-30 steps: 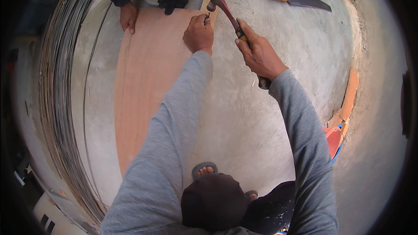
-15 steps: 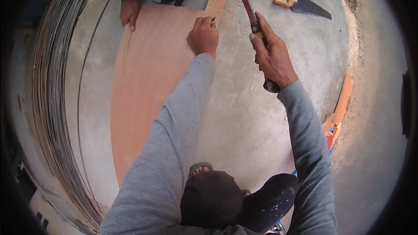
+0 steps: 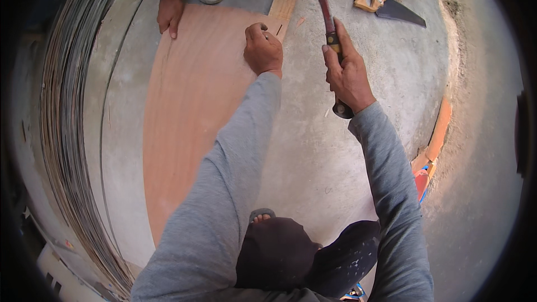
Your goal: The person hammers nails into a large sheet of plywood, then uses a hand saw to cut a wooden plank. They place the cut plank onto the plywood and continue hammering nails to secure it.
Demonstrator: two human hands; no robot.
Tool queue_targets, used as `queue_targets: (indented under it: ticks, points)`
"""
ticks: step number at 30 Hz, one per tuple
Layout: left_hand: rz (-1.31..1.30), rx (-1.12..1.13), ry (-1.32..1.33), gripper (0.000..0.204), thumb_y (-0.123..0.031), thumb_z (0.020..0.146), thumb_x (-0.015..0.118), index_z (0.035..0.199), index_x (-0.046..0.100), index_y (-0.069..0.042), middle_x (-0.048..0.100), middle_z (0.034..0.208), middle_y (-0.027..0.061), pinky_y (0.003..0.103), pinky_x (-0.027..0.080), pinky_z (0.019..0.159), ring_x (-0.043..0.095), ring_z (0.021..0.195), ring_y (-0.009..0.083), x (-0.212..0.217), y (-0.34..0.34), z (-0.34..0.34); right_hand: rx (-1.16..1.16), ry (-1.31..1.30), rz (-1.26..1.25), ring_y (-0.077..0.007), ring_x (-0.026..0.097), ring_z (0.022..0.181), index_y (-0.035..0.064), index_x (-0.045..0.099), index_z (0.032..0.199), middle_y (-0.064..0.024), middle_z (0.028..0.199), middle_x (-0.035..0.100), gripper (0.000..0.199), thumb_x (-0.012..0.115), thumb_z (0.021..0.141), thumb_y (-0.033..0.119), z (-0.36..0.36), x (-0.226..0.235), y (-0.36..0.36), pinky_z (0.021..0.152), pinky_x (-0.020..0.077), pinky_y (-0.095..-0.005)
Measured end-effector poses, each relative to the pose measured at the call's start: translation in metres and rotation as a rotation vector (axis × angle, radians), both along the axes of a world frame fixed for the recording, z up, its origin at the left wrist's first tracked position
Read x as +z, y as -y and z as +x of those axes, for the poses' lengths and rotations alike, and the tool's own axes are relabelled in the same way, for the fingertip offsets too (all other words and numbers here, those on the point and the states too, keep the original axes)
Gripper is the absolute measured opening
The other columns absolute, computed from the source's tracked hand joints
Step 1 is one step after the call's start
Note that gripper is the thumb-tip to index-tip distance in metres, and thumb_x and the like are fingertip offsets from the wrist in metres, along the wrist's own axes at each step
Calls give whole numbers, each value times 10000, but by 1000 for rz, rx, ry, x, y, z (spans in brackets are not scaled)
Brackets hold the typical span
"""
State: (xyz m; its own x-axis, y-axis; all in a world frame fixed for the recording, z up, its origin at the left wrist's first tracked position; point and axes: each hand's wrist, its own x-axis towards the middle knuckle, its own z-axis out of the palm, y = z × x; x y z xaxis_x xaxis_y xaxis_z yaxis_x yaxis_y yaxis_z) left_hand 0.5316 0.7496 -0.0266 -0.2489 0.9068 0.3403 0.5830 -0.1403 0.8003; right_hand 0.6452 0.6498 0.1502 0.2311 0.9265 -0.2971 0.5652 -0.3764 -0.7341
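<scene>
Gripping the black-and-yellow handle of a red-necked steel claw hammer (image 3: 325, 8), the right hand (image 3: 351, 75) holds it lengthwise away from the body, its head beyond both hands and its striking face turned left. A thin, dark nail (image 3: 278, 30) lies just right of the left hand (image 3: 263, 50), between the hands but nearer the left; it slants ahead and rightward, by a pale, narrow wooden strip (image 3: 284, 1). The left hand's fingers are curled over a long, reddish-brown plywood sheet (image 3: 184, 112); whether they pinch anything I cannot tell. Ahead and left of it, a co-worker's bare hand (image 3: 170, 15) touches the sheet's far edge. Right of the hammer lies a wooden-handled handsaw (image 3: 400, 12). Outward of the right forearm, a red, rounded object (image 3: 420, 182) is partly hidden, its inside unseen.
</scene>
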Motion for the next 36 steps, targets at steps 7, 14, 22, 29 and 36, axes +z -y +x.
queue_targets:
  ticks: [7, 14, 22, 29, 36]
  points:
    - [-29, 16, 101, 153, -67, 879, 502, 1006, 586, -64, 673, 957, 139, 486, 530, 748, 671, 872, 383, -1, 2, 1, -271, -91, 222, -116, 585, 592, 100, 327, 1571, -46, 785, 549, 586, 513, 1026, 206, 1, 4, -2, 484, 515, -279]
    - [45, 53, 49, 131, -51, 870, 511, 989, 547, -92, 646, 972, 105, 482, 556, 661, 676, 839, 367, 0, 1, 1, 54, 47, -177, -137, 575, 553, 108, 312, 1583, -65, 818, 565, 581, 495, 1043, 219, 5, 7, -7, 484, 527, -309]
    - [51, 86, 72, 144, -33, 863, 502, 991, 538, -87, 644, 972, 112, 488, 553, 657, 675, 838, 375, -2, 1, 1, 34, 54, -126, -162, 611, 574, 109, 280, 1577, -111, 854, 644, 585, 478, 1038, 218, 6, 9, -12, 497, 549, -315]
    - [81, 78, 56, 141, -32, 865, 502, 992, 533, -86, 631, 949, 111, 482, 551, 640, 669, 817, 376, -2, 4, -1, -187, -60, 397, -174, 636, 604, 113, 304, 1571, -93, 818, 627, 569, 479, 1047, 244, 0, 11, -15, 529, 556, -330]
    - [118, 58, 59, 144, -33, 869, 507, 999, 534, -88, 630, 944, 106, 475, 550, 618, 673, 803, 357, -1, 4, 0, 5, 77, -163, -184, 640, 607, 108, 359, 1557, -147, 871, 657, 554, 491, 1032, 227, 1, 10, -11, 525, 561, -342]
